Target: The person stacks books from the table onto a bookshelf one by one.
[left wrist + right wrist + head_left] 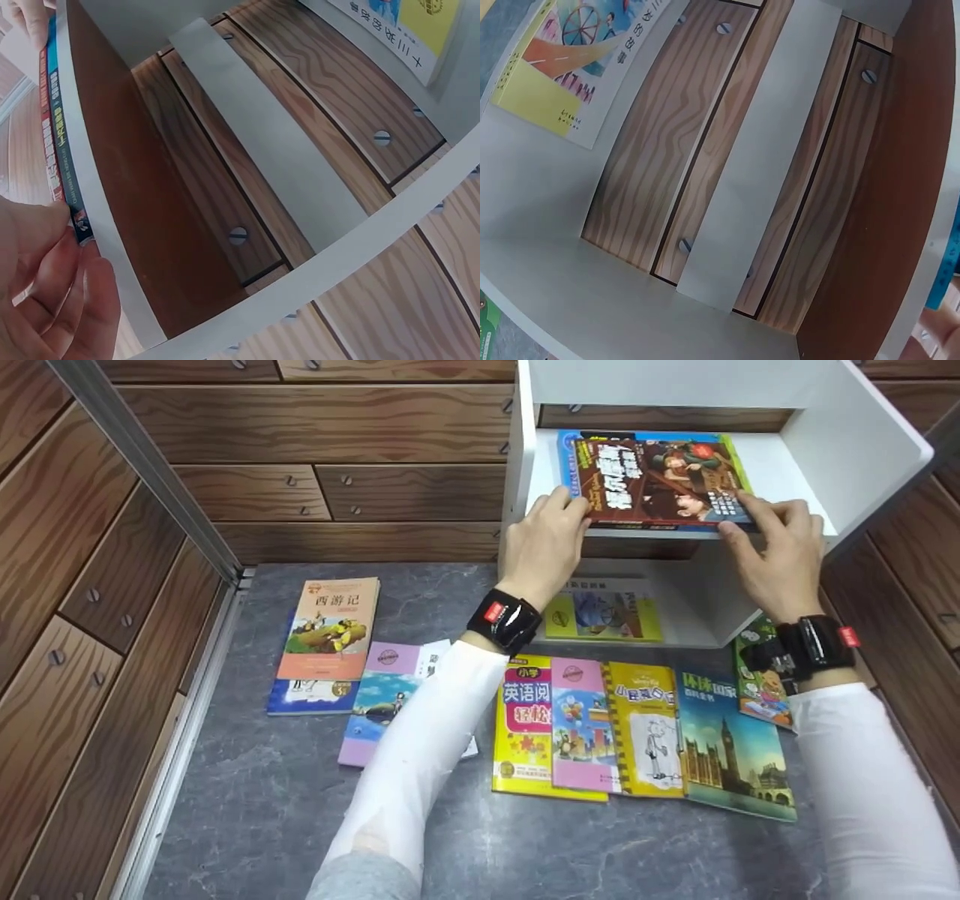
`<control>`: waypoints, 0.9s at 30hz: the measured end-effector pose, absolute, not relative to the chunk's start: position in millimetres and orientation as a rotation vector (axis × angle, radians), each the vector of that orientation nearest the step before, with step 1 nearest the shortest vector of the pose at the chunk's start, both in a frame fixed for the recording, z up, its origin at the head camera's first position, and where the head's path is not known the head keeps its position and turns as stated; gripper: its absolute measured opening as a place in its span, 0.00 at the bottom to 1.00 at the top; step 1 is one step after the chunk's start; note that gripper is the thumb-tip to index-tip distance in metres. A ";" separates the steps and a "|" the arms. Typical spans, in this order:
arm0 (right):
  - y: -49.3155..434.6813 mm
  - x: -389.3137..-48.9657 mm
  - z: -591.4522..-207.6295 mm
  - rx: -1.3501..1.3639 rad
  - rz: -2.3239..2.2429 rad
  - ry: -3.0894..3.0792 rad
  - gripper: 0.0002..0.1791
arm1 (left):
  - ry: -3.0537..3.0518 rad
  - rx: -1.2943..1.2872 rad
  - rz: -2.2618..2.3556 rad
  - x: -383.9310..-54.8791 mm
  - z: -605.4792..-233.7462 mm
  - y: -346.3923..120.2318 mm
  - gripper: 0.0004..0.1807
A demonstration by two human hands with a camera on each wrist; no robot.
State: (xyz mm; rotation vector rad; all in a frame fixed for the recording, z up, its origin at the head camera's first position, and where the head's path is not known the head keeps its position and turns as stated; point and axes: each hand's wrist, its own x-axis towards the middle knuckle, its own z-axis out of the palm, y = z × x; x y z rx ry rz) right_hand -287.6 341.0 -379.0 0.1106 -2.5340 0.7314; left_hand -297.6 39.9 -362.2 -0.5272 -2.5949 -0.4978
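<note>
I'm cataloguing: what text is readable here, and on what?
"西游记": orange book
"小学", "英语阅", "轻松": yellow-pink book
"小屁孩日记": yellow cartoon book
"环球", "百科全书": clock-tower book
"十三岁的故事": lower-shelf book
Too small or blurred: held book, wristband labels, other print.

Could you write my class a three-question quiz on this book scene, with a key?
1. True or false: the left hand and right hand both touch the stacked books on the white shelf.
2. Which colour is the cover under the orange-bordered book? A) green B) blue C) red
3. Fill in: in the head view, the clock-tower book lies just to the ____ of the yellow cartoon-figure book.

Key: 1. True; 2. B; 3. right
</note>
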 end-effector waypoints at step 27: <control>343.6 -290.3 -384.7 0.105 0.674 -2.528 0.32 | -2.507 -0.461 -0.554 -299.0 -369.0 42.4 0.14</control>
